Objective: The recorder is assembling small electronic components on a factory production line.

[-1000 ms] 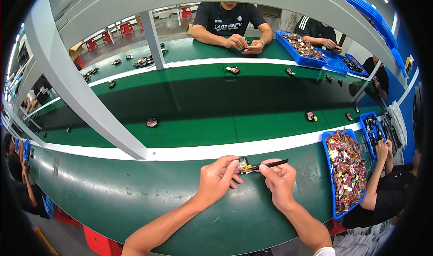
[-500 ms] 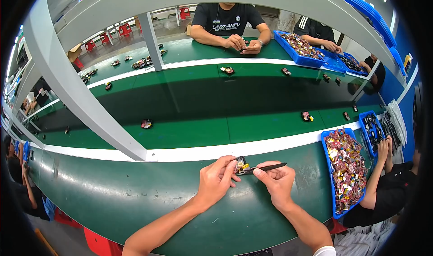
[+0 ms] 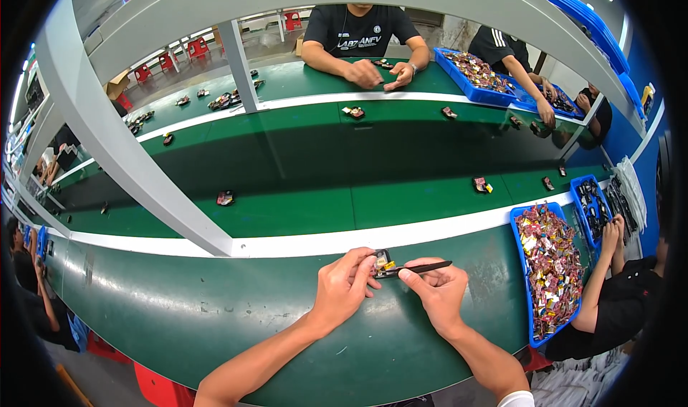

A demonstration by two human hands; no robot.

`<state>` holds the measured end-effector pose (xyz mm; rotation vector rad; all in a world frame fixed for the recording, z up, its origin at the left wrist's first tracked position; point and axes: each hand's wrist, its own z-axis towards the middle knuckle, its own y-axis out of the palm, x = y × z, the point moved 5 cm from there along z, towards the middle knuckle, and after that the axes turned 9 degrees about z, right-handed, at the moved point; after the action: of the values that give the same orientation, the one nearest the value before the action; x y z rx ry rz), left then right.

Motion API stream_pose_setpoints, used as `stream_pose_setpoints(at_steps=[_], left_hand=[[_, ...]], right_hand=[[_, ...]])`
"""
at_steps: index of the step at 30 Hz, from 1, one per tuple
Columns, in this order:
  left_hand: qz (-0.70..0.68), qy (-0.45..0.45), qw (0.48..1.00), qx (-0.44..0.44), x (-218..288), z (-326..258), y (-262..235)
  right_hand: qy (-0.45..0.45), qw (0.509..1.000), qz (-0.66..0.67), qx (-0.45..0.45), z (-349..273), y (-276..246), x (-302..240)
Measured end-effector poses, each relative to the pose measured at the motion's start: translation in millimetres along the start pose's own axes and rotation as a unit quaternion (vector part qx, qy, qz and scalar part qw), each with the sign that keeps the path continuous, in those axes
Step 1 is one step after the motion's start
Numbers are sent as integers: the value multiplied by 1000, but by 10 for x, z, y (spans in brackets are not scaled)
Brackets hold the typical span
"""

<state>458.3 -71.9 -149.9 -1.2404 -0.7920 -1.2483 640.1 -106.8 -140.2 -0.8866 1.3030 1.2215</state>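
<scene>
**Small part being worked with tweezers at a green bench**

A small black and yellow part [image 3: 382, 263] is pinched in the left hand [image 3: 342, 289] at the green bench [image 3: 215, 321] edge. Black tweezers [image 3: 423, 268], gripped by the right hand [image 3: 438, 292], are touched to it. Fitting seems underway; steady aim is needed next. Four blue trays [image 3: 522, 278] are counted.

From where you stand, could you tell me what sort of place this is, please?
Most likely a factory assembly line. A long green conveyor belt carries small parts, people sit along both sides, and blue trays hold heaps of small pieces. The left hand and right hand work on a small part.
</scene>
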Motion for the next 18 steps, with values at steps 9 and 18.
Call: stream_pose_setpoints(at_steps=[9, 18], left_hand=[[23, 34, 999, -31, 44, -31, 15], [57, 89, 994, -17, 99, -55, 26]], right_hand=[[93, 994, 54, -10, 1, 45, -27], [97, 991, 92, -26, 43, 40, -26]])
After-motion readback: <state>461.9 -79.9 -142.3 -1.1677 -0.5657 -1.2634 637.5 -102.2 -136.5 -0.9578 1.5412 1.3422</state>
